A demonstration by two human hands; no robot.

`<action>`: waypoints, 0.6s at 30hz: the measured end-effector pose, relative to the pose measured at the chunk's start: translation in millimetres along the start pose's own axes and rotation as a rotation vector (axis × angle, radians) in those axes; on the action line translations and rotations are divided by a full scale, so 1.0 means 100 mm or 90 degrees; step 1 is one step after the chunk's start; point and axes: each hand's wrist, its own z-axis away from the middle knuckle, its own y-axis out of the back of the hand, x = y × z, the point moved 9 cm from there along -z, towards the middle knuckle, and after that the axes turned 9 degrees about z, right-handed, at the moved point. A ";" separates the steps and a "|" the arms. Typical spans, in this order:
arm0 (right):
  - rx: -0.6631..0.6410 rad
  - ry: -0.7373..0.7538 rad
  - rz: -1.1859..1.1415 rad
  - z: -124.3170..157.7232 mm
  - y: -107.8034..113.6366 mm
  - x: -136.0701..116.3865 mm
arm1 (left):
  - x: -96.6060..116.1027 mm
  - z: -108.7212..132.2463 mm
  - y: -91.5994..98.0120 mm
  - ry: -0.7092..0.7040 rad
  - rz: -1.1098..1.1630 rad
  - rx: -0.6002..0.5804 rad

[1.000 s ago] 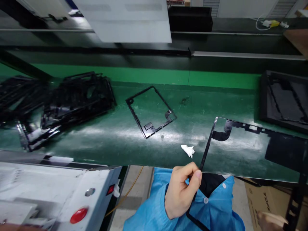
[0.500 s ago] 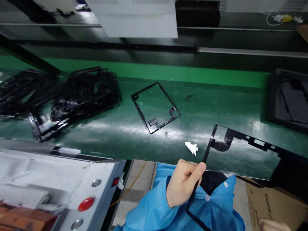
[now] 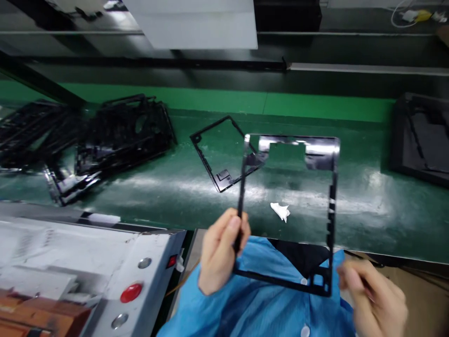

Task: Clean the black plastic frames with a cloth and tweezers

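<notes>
By the left hand (image 3: 220,252), the left bar of a thin black frame (image 3: 320,157) was gripped between thumb and fingers, and the frame was held raised at the near edge of the tabletop (image 3: 365,224), its lower part seen against a blue garment (image 3: 266,313). Curled fingers were shown on the right hand (image 3: 377,297), close beside the lower right corner and apparently apart from it (blur left it unclear whether anything was held there). With support given on one side only, the far side could be made to twist, and the slim bars might be bent by a hard squeeze. If the pinch were loosened, the frame could be dropped past the tabletop's edge. Its upper left corner was seen overlapping a second frame (image 3: 224,178), laid flat beyond; the two could be snagged by careless lowering. A crumpled white scrap (image 3: 280,211), seen through the opening, might be trapped underneath.
</notes>
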 end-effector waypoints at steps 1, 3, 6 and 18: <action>-0.029 0.044 0.019 -0.15 -0.14 -0.11 | 0.08 -0.05 0.16 -0.020 -0.024 0.041; -0.066 0.087 0.051 -0.44 -0.41 -0.30 | 0.22 -0.12 0.39 -0.056 -0.052 0.091; -0.119 0.110 0.147 -0.76 -0.83 -0.50 | 0.26 -0.15 0.61 -0.069 -0.071 0.132; 0.163 -0.205 -0.062 -0.80 0.25 0.56 | -0.13 -0.34 -0.05 -0.074 -0.349 -0.088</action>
